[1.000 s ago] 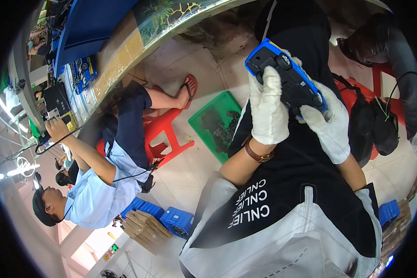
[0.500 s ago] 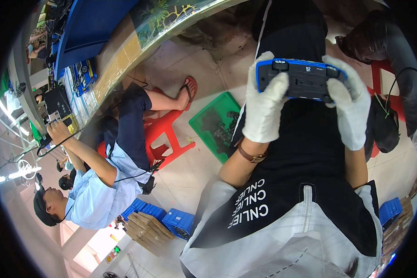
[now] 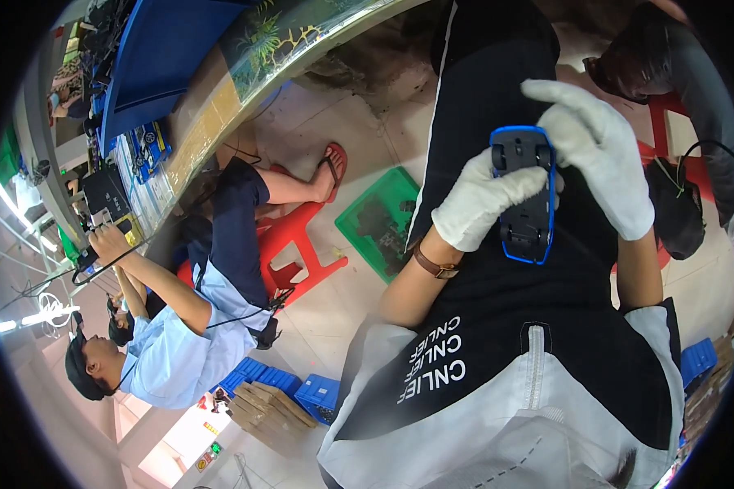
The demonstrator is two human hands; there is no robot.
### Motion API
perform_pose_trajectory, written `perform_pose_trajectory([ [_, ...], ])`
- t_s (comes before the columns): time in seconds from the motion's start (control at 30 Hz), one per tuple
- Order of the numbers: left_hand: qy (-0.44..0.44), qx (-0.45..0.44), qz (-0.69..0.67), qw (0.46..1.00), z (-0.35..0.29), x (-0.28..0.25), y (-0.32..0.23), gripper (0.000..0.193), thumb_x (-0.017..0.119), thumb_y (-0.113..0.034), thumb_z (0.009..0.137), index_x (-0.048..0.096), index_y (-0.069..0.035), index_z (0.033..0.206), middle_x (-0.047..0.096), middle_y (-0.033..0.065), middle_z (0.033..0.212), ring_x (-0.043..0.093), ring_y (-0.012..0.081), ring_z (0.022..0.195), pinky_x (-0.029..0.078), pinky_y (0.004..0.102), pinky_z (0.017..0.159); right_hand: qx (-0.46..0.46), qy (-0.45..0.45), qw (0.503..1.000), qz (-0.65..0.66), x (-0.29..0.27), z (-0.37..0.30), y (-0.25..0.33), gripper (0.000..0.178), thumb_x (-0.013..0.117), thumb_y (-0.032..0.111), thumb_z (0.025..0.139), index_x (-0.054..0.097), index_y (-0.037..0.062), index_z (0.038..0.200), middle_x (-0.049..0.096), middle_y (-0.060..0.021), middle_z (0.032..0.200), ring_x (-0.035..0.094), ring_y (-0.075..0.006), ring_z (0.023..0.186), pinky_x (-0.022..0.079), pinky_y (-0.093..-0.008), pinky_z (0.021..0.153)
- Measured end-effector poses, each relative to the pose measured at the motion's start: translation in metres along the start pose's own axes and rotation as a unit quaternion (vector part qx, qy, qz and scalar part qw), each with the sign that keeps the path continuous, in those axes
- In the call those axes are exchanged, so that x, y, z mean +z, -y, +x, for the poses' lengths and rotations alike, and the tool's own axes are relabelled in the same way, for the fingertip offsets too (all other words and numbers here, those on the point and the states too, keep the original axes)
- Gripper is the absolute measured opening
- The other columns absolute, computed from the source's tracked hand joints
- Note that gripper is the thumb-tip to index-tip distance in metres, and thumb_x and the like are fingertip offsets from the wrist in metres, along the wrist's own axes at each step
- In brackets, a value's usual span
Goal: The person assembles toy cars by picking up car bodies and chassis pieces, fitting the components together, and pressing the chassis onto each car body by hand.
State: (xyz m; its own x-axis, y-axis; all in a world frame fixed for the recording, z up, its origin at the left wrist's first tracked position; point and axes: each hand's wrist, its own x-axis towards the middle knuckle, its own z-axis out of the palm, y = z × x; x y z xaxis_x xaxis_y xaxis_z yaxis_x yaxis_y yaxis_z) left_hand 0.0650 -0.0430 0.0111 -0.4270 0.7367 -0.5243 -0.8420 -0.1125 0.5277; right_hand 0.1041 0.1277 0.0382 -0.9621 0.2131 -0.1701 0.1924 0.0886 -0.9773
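Observation:
A blue toy car [image 3: 527, 213] is upright lengthwise over my lap, its black underside with the wheels facing me. My left hand [image 3: 485, 200], in a white glove, grips it across the middle, the thumb lying over the underside. Beside the car's upper right edge is my right hand [image 3: 591, 147], also gloved in white. Its index finger stretches out past the car's top end and the fingers are apart. Whether its other fingertips touch the car's far side is hard to see.
A green tray [image 3: 375, 220] with dark small parts stands on the floor at the left. Beyond it a co-worker in a light blue shirt [image 3: 171, 350] sits on a red stool [image 3: 302, 244] at a bench. Blue crates [image 3: 318, 395] and stacked cardboard [image 3: 269, 411] lie behind.
The toy car has turned from lying sideways between both hands to standing lengthwise. My right hand has let go of its end and moved up with the fingers extended; my left still grips it.

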Motion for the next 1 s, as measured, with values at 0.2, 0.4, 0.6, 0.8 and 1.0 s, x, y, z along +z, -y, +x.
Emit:
perform_pose_trajectory([
  [0.2,-0.017,0.165,-0.078,0.983,0.012,-0.004,0.015,0.03,0.068,-0.018,0.085,0.058,-0.006,0.11,0.064,0.0078,0.099,0.063,0.0177,0.087,0.053,0.0316,0.078,-0.002,-0.054,0.997,0.046,0.014,-0.033,-0.025,0.06,0.074,0.023,0.076,0.049,0.0006,0.126,0.059,-0.007,0.104,0.058,-0.011,0.087,0.049,-0.0247,0.078],
  [0.4,-0.029,0.143,-0.166,0.975,0.012,-0.004,0.012,0.046,0.067,-0.021,0.086,0.049,-0.011,0.127,0.057,0.0064,0.119,0.057,0.0194,0.106,0.05,0.0385,0.091,-0.049,-0.018,0.997,-0.064,0.022,-0.036,-0.022,0.081,0.078,0.037,0.07,0.039,0.0038,0.133,0.055,-0.0132,0.125,0.056,-0.0272,0.109,0.044,-0.0363,0.093],
  [0.6,-0.022,0.149,-0.201,0.968,0.006,-0.005,0.008,0.042,0.064,-0.018,0.088,0.049,-0.01,0.126,0.057,0.0065,0.118,0.057,0.0192,0.106,0.051,0.038,0.09,-0.077,-0.005,0.987,-0.14,0.025,-0.037,-0.019,0.076,0.073,0.042,0.074,0.041,0.0057,0.133,0.052,-0.0133,0.127,0.054,-0.032,0.111,0.044,-0.0387,0.093],
  [0.8,-0.091,0.198,-0.138,0.966,0.004,-0.01,0.018,0.036,0.062,-0.013,0.088,0.051,-0.009,0.122,0.06,0.0059,0.113,0.06,0.0172,0.101,0.052,0.0345,0.087,-0.093,-0.011,0.986,-0.138,0.031,-0.041,-0.019,0.071,0.073,0.038,0.076,0.043,0.0052,0.131,0.052,-0.016,0.123,0.053,-0.0332,0.111,0.044,-0.039,0.093],
  [1.0,-0.068,0.226,-0.146,0.961,0.004,-0.003,0.018,0.034,0.061,-0.011,0.089,0.052,-0.008,0.122,0.061,0.0054,0.112,0.06,0.0161,0.1,0.053,0.033,0.087,-0.129,-0.02,0.975,-0.18,0.03,-0.039,-0.013,0.069,0.074,0.029,0.075,0.042,0.0043,0.132,0.052,-0.0155,0.124,0.053,-0.0328,0.111,0.044,-0.0383,0.093],
])
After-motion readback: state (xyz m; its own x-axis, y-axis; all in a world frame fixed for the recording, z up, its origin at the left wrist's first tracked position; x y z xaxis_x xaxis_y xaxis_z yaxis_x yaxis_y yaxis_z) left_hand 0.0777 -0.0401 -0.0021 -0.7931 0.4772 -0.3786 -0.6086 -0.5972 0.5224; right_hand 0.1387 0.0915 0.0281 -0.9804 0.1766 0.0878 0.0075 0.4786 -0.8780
